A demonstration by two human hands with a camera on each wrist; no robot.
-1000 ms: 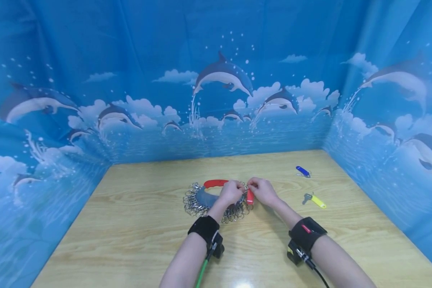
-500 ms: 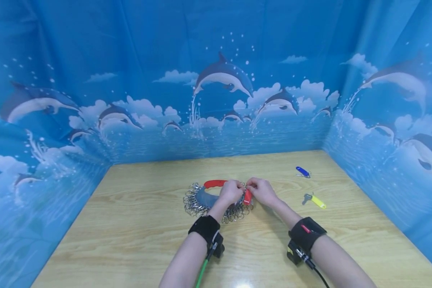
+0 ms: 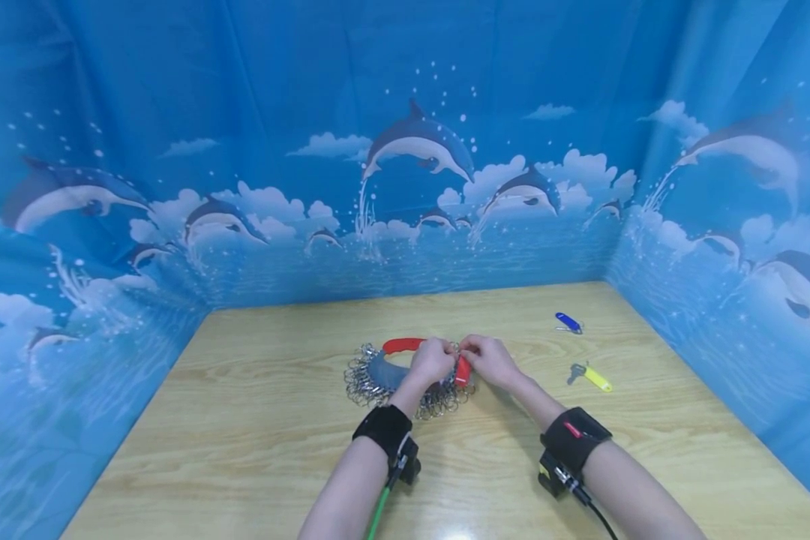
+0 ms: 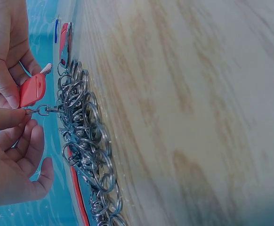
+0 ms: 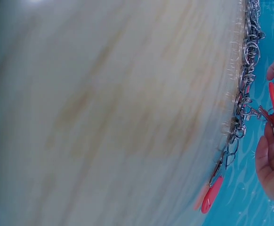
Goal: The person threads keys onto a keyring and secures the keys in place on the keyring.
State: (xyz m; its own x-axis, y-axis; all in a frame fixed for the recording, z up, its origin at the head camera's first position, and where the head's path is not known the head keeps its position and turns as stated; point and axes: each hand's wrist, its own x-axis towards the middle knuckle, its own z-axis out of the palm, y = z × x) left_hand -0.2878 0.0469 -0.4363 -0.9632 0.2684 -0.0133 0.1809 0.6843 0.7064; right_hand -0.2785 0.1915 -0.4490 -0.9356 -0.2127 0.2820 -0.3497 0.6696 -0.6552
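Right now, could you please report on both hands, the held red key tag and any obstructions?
Left hand pinching metal ring; right hand holding red key tag. Clustered rings crowd close. Blue tag, yellow tag well clear.

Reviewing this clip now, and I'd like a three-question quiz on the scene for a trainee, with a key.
1. Multiple choice: what does the right hand pinch?
A) the yellow key tag
B) a red key tag
C) the red handle
2. True or false: in the head view, the blue key tag and the yellow key tag both lie to the right of the ring-laden holder.
3. Fill in: of those two tags, the ____ one lies nearer the dolphin backdrop.

Key: 1. B. 2. True. 3. blue.
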